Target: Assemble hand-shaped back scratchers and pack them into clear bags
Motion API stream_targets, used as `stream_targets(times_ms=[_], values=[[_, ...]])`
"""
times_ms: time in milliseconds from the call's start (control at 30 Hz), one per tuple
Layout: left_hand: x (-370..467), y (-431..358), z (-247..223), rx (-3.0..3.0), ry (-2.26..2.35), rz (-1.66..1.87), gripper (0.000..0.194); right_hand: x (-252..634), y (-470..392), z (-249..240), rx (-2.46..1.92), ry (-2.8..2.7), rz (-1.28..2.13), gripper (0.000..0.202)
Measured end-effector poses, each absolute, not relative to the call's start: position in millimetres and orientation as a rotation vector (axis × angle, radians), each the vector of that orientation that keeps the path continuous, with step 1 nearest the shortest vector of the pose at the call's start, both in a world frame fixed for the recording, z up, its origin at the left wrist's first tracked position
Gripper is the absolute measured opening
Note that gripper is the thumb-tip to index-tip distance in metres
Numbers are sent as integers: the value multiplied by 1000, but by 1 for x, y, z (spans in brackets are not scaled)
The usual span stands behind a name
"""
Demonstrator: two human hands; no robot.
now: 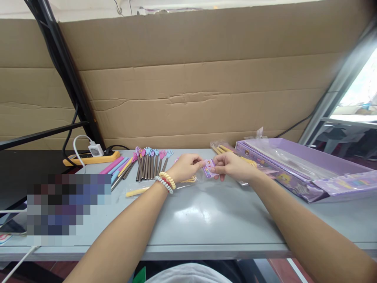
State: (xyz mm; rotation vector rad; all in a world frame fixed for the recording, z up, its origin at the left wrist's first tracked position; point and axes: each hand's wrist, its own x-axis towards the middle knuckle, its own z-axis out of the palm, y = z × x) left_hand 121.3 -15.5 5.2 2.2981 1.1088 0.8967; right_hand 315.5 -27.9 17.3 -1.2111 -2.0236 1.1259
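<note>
Stretched forward over the table (pixel 218 232), angled inward, the left hand (pixel 185 168) pinches a purple card (pixel 209 169) while the right hand (pixel 230 165) grips its opposite edge!

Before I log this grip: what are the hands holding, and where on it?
A small purple printed card, its left side in the left hand, its right side in the right hand.

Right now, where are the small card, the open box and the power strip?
Small card (pixel 209 168): head view, printed face.
Open box (pixel 309 156): head view, far wall.
Power strip (pixel 101 159): head view, front side.
</note>
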Motion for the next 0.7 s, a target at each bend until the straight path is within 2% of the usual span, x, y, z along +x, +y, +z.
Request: stream_targets(times_ms=[533,700], values=[[129,-21,3,2225,1108,886,33,308,-31,14,-1166,-2010,967,25],[133,-19,0,2169,1145,848,28,304,-31,12,-1147,-2045,966,23]])
